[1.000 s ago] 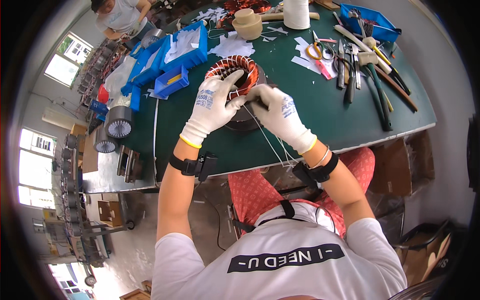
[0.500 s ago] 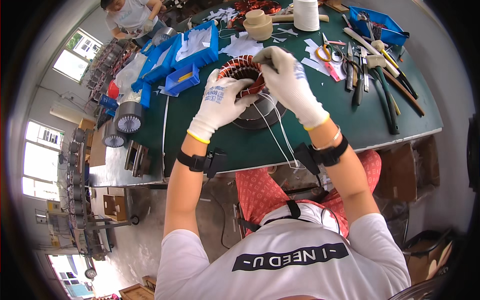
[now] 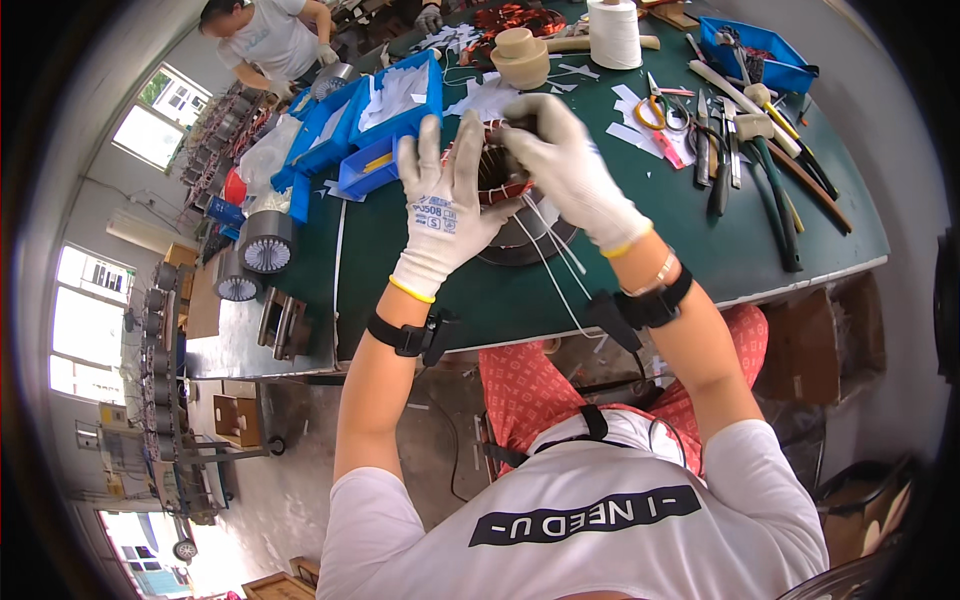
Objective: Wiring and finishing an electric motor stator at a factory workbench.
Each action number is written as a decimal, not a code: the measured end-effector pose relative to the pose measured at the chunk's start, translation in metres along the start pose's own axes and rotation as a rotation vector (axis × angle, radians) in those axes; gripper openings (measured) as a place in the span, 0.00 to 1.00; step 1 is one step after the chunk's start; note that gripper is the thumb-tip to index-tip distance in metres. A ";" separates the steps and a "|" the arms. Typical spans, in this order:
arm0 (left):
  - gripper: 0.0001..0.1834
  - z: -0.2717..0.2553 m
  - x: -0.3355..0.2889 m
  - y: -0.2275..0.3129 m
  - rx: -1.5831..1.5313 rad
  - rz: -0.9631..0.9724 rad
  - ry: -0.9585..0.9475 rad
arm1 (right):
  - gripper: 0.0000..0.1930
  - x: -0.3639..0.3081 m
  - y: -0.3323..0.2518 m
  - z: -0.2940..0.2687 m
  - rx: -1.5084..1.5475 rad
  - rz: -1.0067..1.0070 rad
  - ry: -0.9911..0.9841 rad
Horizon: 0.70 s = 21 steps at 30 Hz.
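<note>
And here we are over the green table (image 3: 650,235), with the copper-red coil ring (image 3: 508,192) sitting near its front edge, straight ahead of the wearer and, we judge, there so both arms reach it comfortably. Beneath it we make out a dark round base (image 3: 515,248), which seems to lift the ring up to the gloves.

Look at the left hand (image 3: 438,195): fingers spread wide and pointing away from us, laid along the ring's left side, thumb reaching across the near side. We read that as a light steadying touch, not a grip. The right hand (image 3: 568,168) arches over the right rim, fingers curled in; their tips are hidden, so we cannot tell whether they pinch anything.

White cord (image 3: 566,249) trails from the ring's near side toward the table edge, its slack lying on the wearer's side, probably to stay out of the fingers' way.

Out to the right we spot orange-handled scissors (image 3: 651,112) and a mallet (image 3: 754,127), apart from the coil yet seemingly placed within the right arm's reach. To the left, a blue bin (image 3: 408,127) gathers white slips together, and beyond it a co-worker (image 3: 270,42) stands by the table.
</note>
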<state>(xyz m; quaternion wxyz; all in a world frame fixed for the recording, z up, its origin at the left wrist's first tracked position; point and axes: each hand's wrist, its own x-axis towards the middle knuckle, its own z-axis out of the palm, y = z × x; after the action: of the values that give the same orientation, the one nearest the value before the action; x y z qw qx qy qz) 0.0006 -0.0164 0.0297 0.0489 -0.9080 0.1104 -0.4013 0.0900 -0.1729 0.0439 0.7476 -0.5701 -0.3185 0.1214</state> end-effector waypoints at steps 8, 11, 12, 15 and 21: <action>0.35 0.016 -0.005 -0.004 -0.573 -0.244 -0.219 | 0.06 -0.063 0.062 -0.061 -0.787 -0.250 -0.220; 0.31 0.018 -0.014 0.004 -0.681 -0.319 -0.146 | 0.17 -0.070 0.044 -0.038 -0.042 0.027 -0.082; 0.28 0.018 -0.015 0.008 -0.751 -0.362 -0.125 | 0.20 -0.073 0.031 -0.045 0.164 0.084 -0.034; 0.15 0.017 -0.012 0.012 -0.653 -0.242 -0.032 | 0.14 -0.091 0.027 -0.088 -0.340 -0.137 0.056; 0.09 0.015 -0.012 0.005 -0.573 -0.090 0.126 | 0.15 -0.219 0.012 -0.321 0.258 -0.153 0.698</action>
<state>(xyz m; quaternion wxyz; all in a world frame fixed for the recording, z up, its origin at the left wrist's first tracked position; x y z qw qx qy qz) 0.0030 -0.0183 0.0101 -0.2345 -0.8619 0.1816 -0.4112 0.1214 -0.5373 -0.0888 0.8835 -0.4530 -0.0686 -0.0974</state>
